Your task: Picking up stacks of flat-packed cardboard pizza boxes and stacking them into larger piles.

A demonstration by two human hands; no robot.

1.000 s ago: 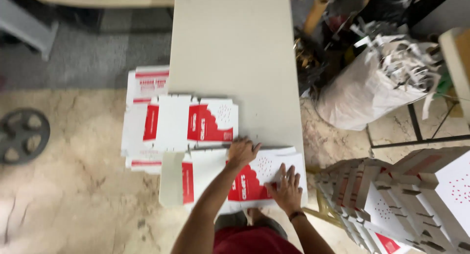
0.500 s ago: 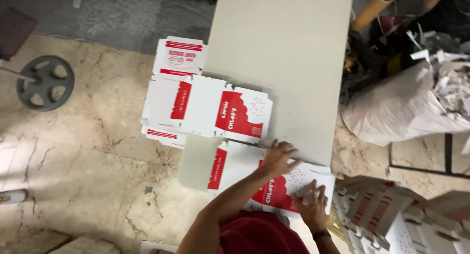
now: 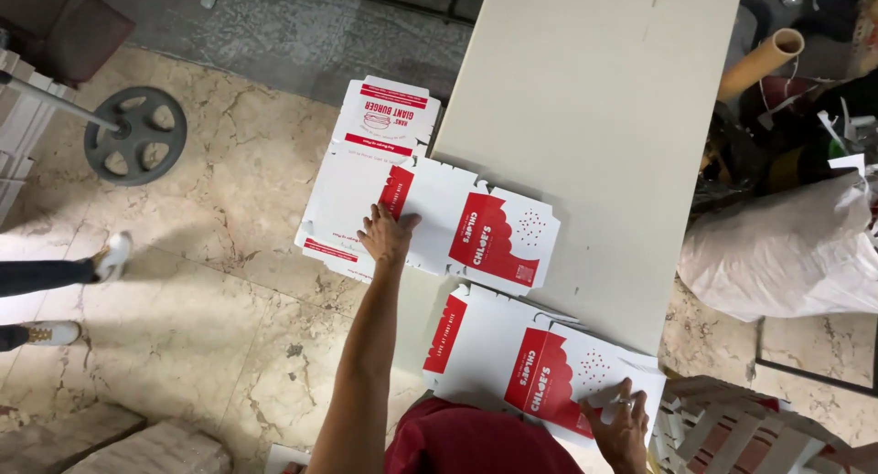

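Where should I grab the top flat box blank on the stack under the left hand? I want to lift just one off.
Probably the top flat box blank by its left edge, which overhangs the table beside the left hand. Come from the floor side: fingers can slip under that unsupported edge, thumb on top.

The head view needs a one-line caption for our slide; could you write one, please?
Left hand flat on a stack of flattened red-and-white cartons; right hand on another carton at the table edge.
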